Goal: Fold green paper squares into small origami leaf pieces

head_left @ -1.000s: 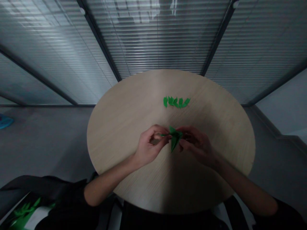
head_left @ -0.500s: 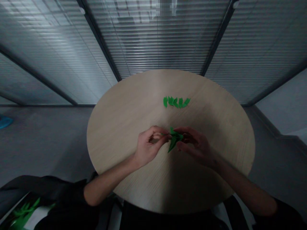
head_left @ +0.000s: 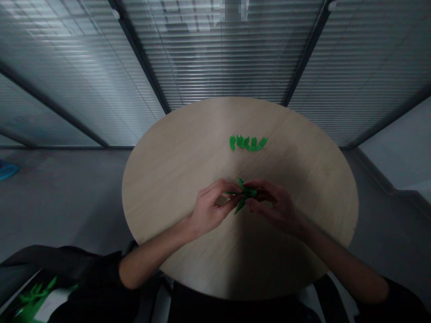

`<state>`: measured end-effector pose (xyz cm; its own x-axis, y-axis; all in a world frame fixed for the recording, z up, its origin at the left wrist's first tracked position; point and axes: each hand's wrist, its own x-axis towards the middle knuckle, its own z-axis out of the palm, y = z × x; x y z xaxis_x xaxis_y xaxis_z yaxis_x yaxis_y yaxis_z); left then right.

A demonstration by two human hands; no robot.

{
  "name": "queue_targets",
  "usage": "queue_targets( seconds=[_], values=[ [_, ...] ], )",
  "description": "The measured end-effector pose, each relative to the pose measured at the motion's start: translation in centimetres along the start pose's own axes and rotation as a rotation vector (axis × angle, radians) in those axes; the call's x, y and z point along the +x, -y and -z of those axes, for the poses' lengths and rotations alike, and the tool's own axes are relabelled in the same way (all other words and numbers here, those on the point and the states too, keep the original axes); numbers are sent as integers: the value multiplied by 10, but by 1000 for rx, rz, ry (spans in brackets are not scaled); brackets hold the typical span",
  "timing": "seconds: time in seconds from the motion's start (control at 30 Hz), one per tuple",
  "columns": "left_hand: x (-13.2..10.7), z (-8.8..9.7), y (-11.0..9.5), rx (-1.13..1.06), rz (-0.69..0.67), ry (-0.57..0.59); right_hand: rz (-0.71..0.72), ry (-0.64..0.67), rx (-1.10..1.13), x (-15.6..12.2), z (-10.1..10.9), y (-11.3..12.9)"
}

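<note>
Over the middle of the table, my left hand (head_left: 213,202) pinches a small green leaf sprig (head_left: 248,193) between thumb and fingertips. Its pointed leaves stick out above and below the fingers. From the other side my right hand (head_left: 274,204) closes thumb and fingers on the sprig's right end, partly hiding it. Beyond both hands, a short row of green leaf pieces (head_left: 247,143) lies on the round wooden table (head_left: 175,157).
At lower left, an open dark container or bag (head_left: 20,294) holds more green leafy material (head_left: 35,294) and something white (head_left: 54,305). A blue object (head_left: 7,170) rests on the grey floor at far left. Glass panels with blinds (head_left: 222,63) stand behind the table.
My left hand has moved slightly right, closer to my right hand. The sprig has turned a little, its lower leaf now looking narrower. The row of leaf pieces is unmoved.
</note>
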<state>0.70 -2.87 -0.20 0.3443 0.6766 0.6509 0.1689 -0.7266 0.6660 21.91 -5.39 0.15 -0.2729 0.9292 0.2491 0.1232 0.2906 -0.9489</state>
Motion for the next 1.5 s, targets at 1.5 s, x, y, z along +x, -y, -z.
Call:
queue_targets(
  seconds=[1.5],
  values=[
    [10, 9, -4, -105, 108, 58, 287, -137, -204, 3, -1, 0]
  ],
)
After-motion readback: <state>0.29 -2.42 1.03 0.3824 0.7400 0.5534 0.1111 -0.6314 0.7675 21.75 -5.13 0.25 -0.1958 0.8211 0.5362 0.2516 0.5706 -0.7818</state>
